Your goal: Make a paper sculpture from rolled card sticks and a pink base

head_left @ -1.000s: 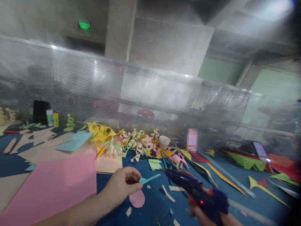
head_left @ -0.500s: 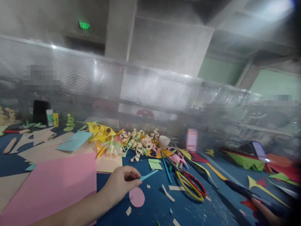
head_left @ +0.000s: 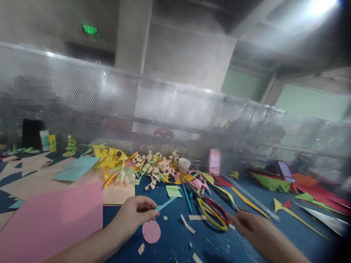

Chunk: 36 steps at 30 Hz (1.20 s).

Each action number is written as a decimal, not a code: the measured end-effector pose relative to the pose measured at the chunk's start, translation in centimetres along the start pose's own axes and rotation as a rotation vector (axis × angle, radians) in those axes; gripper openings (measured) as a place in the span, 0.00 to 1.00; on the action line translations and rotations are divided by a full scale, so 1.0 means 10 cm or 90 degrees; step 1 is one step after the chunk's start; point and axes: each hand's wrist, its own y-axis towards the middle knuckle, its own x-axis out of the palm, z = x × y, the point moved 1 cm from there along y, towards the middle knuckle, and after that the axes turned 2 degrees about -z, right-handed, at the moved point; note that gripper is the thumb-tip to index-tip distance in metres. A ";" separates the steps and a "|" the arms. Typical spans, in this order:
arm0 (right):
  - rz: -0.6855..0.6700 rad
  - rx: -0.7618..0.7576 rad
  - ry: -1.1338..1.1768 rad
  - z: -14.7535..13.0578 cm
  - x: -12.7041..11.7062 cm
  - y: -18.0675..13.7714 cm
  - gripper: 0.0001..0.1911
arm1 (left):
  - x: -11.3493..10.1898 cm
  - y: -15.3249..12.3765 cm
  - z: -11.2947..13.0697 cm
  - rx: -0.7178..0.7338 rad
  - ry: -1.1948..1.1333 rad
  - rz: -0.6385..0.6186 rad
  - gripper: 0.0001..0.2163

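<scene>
A narrow light-blue paper strip (head_left: 167,205) is pinched between the thumb and fingers of my left hand (head_left: 139,212), its free end pointing up and right. Just below those fingers, a pink paper circle (head_left: 151,232) lies on the blue table. On the right, my right hand (head_left: 252,226) is blurred by motion, with its fingertips close to the scissors (head_left: 212,213) with one yellow and one red handle. Whether it touches them I cannot tell. A blue pencil-like stick (head_left: 187,195) and a pale green paper square (head_left: 173,191) lie left of the scissors.
A large pink sheet (head_left: 68,215) covers the left front, near beige sheets and a light-blue sheet (head_left: 76,168). Curled paper scraps (head_left: 159,168) pile up before a perforated metal screen (head_left: 109,102). A white cup (head_left: 184,165) stands behind the scissors. Coloured offcuts lie at right.
The view has turned slightly right. My right hand has come in beside the scissors; the dark object held in a hand at the lower right is gone from view. My left hand still pinches the strip.
</scene>
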 end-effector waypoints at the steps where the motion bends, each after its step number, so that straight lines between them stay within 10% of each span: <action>1: -0.110 -0.047 0.048 -0.27 0.13 0.00 0.16 | -0.01 0.01 -0.02 -0.008 -0.020 0.008 0.08; 5: -0.355 -0.086 0.411 -1.01 0.81 0.04 0.12 | -0.07 0.04 -0.07 -0.011 -0.095 0.064 0.11; 12: -0.286 0.067 0.862 -1.32 1.65 0.33 0.15 | -0.24 0.11 -0.16 -0.017 -0.225 0.108 0.12; 36: -0.250 0.043 0.907 -1.24 1.74 0.33 0.11 | -0.21 0.08 -0.19 0.163 0.176 0.074 0.06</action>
